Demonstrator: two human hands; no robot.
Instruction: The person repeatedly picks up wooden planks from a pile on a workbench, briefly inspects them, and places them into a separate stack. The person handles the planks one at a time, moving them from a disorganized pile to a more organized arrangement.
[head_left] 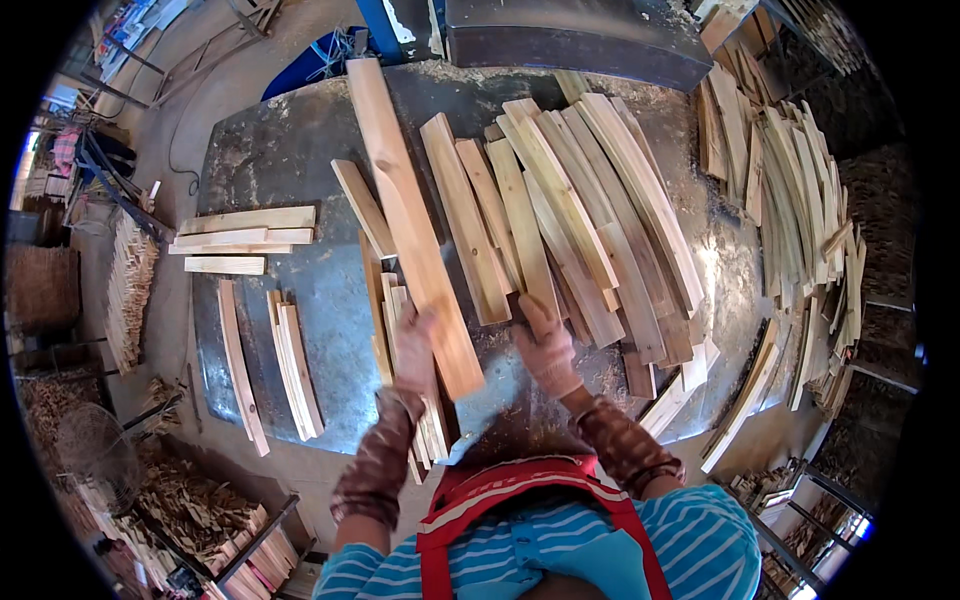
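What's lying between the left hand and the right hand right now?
In the head view, the near end of the long board lies beside the left hand, then a strip of tabletop before the right hand.

Blur softens the left hand (413, 355), its fingertips unclear against the long plank (410, 220).

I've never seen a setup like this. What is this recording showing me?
There's no robot: a person works by hand, and the only view looks down from a wide fisheye camera on their head, so straight edges bend. On the dark metal table lie a large spread of pale-brown wooden strips right of centre, and smaller wooden groups at left. The left hand is at the edge of a long light-brown wooden board, seemingly holding it, though blur hides the grip. The right hand is by the spread's near ends; its grip is unclear.
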